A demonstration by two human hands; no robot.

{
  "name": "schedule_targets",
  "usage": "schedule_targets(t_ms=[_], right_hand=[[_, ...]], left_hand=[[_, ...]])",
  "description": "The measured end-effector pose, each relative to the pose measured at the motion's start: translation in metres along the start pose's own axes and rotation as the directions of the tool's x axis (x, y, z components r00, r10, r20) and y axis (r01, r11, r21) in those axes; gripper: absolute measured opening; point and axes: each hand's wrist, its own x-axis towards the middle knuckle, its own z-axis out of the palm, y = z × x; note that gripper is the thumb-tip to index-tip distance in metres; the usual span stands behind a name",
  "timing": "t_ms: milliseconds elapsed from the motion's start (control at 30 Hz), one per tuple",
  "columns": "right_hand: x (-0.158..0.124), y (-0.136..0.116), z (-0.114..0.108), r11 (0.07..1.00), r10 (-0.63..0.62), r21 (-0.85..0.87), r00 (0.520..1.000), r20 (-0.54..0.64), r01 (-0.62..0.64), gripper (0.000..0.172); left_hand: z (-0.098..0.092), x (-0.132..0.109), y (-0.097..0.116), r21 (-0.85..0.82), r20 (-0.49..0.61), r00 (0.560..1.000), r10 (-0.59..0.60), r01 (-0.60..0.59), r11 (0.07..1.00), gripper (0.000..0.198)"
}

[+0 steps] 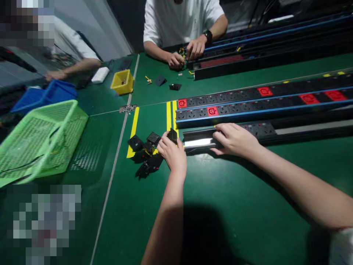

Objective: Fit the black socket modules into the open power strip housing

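My left hand (173, 151) is closed in a pinch on a small black socket module (172, 135) at the open left end of a long black power strip housing (275, 133). My right hand (234, 139) lies on top of that housing near its left end, fingers curled over it and pressing it down on the green table (234, 206). Several loose black socket modules (146, 154) lie in a small heap just left of my left hand, on the yellow floor-tape markings.
Two finished strips with black and red sockets (261, 101) lie behind the housing. A person in a white shirt (182, 22) works at the far side. A green mesh basket (41, 140), blue bins (44, 95) and a yellow bin (122, 81) stand left.
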Motion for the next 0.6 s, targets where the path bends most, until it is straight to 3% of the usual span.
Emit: schedule_targets(t_ms=[167,367,600], right_hand=[[0.0,-0.001,0.001,1.0,0.001,-0.004,1.0,0.001,-0.001,0.038],[0.0,-0.001,0.001,1.0,0.008,0.011,1.0,-0.013,-0.008,0.038],[0.001,-0.001,0.003,1.0,0.007,0.015,1.0,-0.012,-0.007,0.039]], left_hand=[[0.002,0.002,-0.007,-0.184,-0.047,0.999,0.006,-0.015,0.983,0.034],[0.006,0.005,-0.005,-0.56,-0.091,0.993,-0.074,0.01,0.829,0.029],[0.007,0.012,-0.002,-0.707,-0.091,0.988,-0.122,0.022,0.707,0.034]])
